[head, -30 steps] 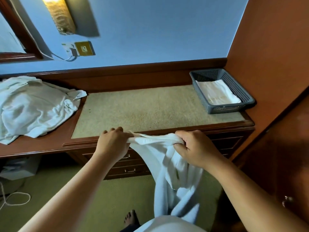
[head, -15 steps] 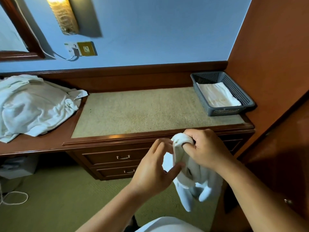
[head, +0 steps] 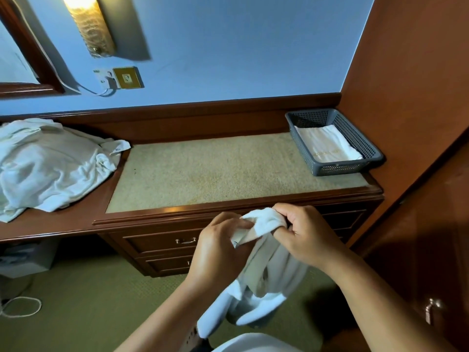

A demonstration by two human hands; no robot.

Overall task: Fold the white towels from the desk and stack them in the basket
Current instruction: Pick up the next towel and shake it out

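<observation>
White terry cloth hangs in the middle of the view: a towel (head: 269, 273) held in the air in front of the table (head: 215, 171), just below its front edge. It is bunched at the top and droops in loose folds toward the green carpet (head: 83, 301).

The left hand (head: 218, 252) grips the bunched top from the left, its fingers (head: 228, 219) curled round the cloth. The right hand (head: 307, 237) holds the same bunch from the right, with its fingers curled over it. The two hands are close together, with only the cloth between them.

At the table's far right corner, against the wooden side panel, stands a grey perforated basket (head: 340, 168). One folded towel (head: 327, 146) lies flat inside it. At the left end of the table, well apart from the basket, sits a rumpled heap of towels (head: 50, 163). The beige inlay between them is bare.

Below the tabletop are drawers (head: 162, 241) with small metal pulls. On the blue wall above hang a lit lamp (head: 91, 26) and a brass socket plate (head: 127, 78).
</observation>
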